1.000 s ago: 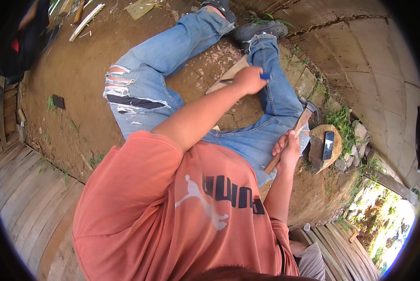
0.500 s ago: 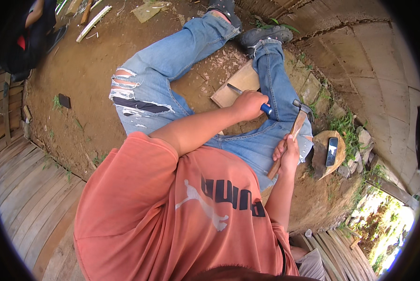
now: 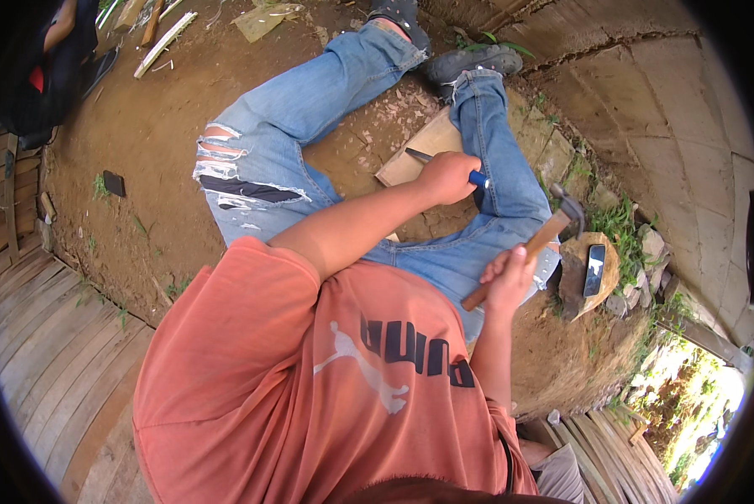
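Note:
My left hand [image 3: 449, 178] is closed around a chisel with a blue handle [image 3: 478, 179]. The dark blade points away to the left, over a pale wooden board [image 3: 431, 139] lying between my legs. I cannot tell whether its tip touches the wood. My right hand [image 3: 509, 279] grips a claw hammer [image 3: 547, 234] by its wooden handle, above my right thigh. The metal head is up and to the right, apart from the chisel.
A phone [image 3: 594, 270] lies on a cut wood block [image 3: 575, 286] at my right, beside stones and grass. A dark flat object [image 3: 114, 183] is on the dirt at left. Wood scraps [image 3: 165, 44] lie far left, near another person [image 3: 53, 76]. A wall [image 3: 646, 92] rises at right.
The hammer has swung and turned in my right hand, its head now lower and farther right. My left hand and the chisel have stayed nearly in place.

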Demonstrator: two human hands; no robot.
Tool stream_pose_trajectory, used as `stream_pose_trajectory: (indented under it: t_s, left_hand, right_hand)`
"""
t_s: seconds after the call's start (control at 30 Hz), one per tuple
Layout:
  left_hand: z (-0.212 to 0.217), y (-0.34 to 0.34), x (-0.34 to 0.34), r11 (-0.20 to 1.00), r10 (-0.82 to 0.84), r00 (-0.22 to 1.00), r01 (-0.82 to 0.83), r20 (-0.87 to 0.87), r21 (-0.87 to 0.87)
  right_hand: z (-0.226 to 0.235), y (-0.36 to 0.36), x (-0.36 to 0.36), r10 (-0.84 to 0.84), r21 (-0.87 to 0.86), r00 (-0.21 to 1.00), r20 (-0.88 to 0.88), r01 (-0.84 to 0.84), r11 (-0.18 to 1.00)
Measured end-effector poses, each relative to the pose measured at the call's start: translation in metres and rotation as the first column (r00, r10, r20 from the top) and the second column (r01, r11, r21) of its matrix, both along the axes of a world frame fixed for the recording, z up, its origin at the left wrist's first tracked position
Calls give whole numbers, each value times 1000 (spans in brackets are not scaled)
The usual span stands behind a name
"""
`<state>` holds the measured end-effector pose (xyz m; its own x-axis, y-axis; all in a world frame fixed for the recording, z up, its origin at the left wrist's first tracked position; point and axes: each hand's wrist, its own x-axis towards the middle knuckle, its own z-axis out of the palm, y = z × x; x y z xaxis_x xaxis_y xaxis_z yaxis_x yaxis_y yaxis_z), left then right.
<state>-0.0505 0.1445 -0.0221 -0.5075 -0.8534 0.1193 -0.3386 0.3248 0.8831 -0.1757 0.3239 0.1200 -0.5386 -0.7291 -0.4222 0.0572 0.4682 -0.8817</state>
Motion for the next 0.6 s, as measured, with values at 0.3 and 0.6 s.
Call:
stream_pose_trajectory:
  t_s: [0.3,0.6]
  left_hand:
    - [-2,1,2,998,-24,998,21,54,53]
    - [3,-7,-3,997,12,998,-17,66,73]
  right_hand:
    - [-5,7,-1,271,248,962,-34,-255,935]
    - [-9,0,9,164,178,986,7,-163,970]
